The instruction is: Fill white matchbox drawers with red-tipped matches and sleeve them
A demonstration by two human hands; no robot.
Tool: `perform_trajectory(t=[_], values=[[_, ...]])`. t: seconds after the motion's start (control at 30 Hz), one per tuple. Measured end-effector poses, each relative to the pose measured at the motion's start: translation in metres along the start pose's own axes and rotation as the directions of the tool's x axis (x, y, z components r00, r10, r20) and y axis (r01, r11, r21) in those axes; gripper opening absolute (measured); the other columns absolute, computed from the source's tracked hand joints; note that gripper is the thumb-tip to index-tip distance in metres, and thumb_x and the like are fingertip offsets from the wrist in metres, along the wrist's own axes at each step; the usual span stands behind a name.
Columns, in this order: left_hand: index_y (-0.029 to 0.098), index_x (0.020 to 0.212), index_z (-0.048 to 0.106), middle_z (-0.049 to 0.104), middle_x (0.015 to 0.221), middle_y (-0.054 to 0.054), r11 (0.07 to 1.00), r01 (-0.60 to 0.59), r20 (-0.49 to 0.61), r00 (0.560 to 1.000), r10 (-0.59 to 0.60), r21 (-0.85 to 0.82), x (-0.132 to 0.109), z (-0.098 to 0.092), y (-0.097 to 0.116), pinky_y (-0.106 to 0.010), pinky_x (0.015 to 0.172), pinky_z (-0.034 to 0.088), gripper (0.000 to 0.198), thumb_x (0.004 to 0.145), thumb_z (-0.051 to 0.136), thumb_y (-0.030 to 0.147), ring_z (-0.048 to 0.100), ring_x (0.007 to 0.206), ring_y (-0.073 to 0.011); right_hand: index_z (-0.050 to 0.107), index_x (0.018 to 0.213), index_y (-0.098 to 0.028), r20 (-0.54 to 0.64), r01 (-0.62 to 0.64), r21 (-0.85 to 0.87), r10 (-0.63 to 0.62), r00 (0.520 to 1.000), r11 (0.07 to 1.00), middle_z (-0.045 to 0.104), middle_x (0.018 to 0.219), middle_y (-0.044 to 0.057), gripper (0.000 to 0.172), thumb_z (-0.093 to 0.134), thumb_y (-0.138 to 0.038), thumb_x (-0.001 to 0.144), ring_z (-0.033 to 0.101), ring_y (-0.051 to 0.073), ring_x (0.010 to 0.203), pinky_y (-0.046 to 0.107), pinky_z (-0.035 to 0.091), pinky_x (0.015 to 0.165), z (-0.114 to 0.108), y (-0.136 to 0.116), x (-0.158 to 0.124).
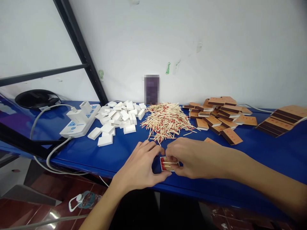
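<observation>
1. I have the left hand point(141, 163) curved around a little tray point(161, 164), with the thumb on the near side and the pointing finger on the far side, holding it between them.
2. The right hand point(194, 156) has its fingers bent down over the right end of that tray. I can't tell if they are pinching a match.
3. The little tray sits flat on the blue tabletop point(124, 156), near the front edge, with red-tipped matches point(168, 166) lying in it. Just a thin strip of blue is left on the near side.
4. Past my hands is a big, messy match pile point(168, 119). Its near edge comes close to the left fingers, so room there is tight.
5. White boxes point(124, 115) are heaped left of the pile. I see a wide blue patch between them and the left hand.
6. Brown matchboxes point(213, 120) are heaped on the right, and one flat brown piece point(211, 141) is partly hidden behind the right arm.
7. The wall point(124, 48) stops me at the back, and the power strip point(78, 129) sits far left.
</observation>
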State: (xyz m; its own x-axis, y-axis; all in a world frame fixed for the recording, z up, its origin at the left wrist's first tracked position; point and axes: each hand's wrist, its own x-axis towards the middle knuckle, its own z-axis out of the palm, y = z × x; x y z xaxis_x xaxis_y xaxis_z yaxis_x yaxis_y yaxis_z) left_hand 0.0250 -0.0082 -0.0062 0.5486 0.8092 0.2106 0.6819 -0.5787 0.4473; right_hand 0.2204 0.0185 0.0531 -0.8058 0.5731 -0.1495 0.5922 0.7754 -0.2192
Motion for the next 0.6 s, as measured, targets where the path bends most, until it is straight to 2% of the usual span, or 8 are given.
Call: perform_trajectory(t=[0.13,0.2,0.27,0.37,0.47,0.5,0.6], values=[[0.024,0.114,0.055,0.06,0.115,-0.002,0.997,-0.068,0.024,0.997,0.069,-0.046,-0.001,0.0,-0.002,-0.049,0.114,0.028,0.037,0.085,0.073,0.038,0.056,0.112,-0.0234,0.06,0.072,-0.02,-0.169,-0.058,0.002,0.058,0.984,0.998,0.064,0.07,0.002,0.012,0.061,-0.022,0.083,0.059,0.016,0.065,0.027,0.034,0.055,0.001,0.01,-0.015],[0.025,0.117,0.056,0.059,0.118,-0.002,0.992,-0.114,0.028,0.993,0.116,-0.053,-0.001,0.0,-0.004,-0.046,0.112,0.032,0.036,0.086,0.073,0.034,0.056,0.114,-0.0227,0.058,0.074,-0.021,-0.304,-0.108,-0.034,0.093,0.948,0.994,0.064,0.073,0.002,0.014,0.055,-0.023,0.087,0.058,0.016,0.064,0.028,0.037,0.057,0.002,0.024,-0.03],[0.024,0.114,0.059,0.06,0.118,-0.002,0.985,-0.16,0.016,0.987,0.161,-0.063,-0.002,0.001,-0.006,-0.043,0.108,0.035,0.029,0.088,0.07,0.03,0.057,0.112,-0.0215,0.058,0.075,-0.022,-0.381,-0.191,-0.074,0.149,0.912,0.979,0.065,0.074,0.002,0.014,0.052,-0.025,0.088,0.059,0.018,0.064,0.029,0.038,0.057,0.005,0.04,-0.049],[0.023,0.107,0.064,0.062,0.114,-0.002,0.978,-0.191,0.001,0.981,0.192,-0.08,-0.002,0.002,-0.009,-0.04,0.103,0.039,0.015,0.093,0.065,0.028,0.06,0.106,-0.0198,0.063,0.097,-0.024,-0.416,-0.29,-0.079,0.232,0.879,0.954,0.068,0.093,0.006,0.016,0.048,-0.03,0.092,0.065,0.022,0.079,0.033,0.046,0.066,0.02,0.063,-0.08],[0.024,0.108,0.068,0.061,0.117,-0.003,0.976,-0.192,0.014,0.981,0.194,-0.102,-0.001,0.002,-0.01,-0.038,0.1,0.043,0.014,0.096,0.061,0.027,0.059,0.106,-0.0192,0.062,0.116,-0.024,-0.458,-0.371,-0.072,0.3,0.837,0.926,0.067,0.109,0.01,0.029,0.047,-0.037,0.095,0.067,0.026,0.088,0.037,0.052,0.07,0.042,0.075,-0.101],[0.025,0.109,0.068,0.06,0.119,-0.004,0.975,-0.191,0.022,0.981,0.194,-0.11,-0.001,0.002,-0.01,-0.037,0.099,0.044,0.015,0.097,0.059,0.027,0.059,0.107,-0.0192,0.063,0.117,-0.024,-0.468,-0.391,-0.079,0.312,0.827,0.917,0.067,0.11,0.011,0.031,0.047,-0.039,0.096,0.068,0.027,0.09,0.038,0.053,0.07,0.049,0.077,-0.104],[0.028,0.119,0.066,0.057,0.122,-0.004,0.977,-0.176,0.048,0.982,0.183,-0.121,0.0,0.001,-0.009,-0.035,0.099,0.047,0.023,0.098,0.057,0.025,0.057,0.111,-0.0191,0.063,0.115,-0.02,-0.539,-0.501,-0.089,0.381,0.751,0.861,0.067,0.111,0.014,0.034,0.048,-0.043,0.095,0.069,0.029,0.083,0.039,0.054,0.062,0.069,0.079,-0.103]])
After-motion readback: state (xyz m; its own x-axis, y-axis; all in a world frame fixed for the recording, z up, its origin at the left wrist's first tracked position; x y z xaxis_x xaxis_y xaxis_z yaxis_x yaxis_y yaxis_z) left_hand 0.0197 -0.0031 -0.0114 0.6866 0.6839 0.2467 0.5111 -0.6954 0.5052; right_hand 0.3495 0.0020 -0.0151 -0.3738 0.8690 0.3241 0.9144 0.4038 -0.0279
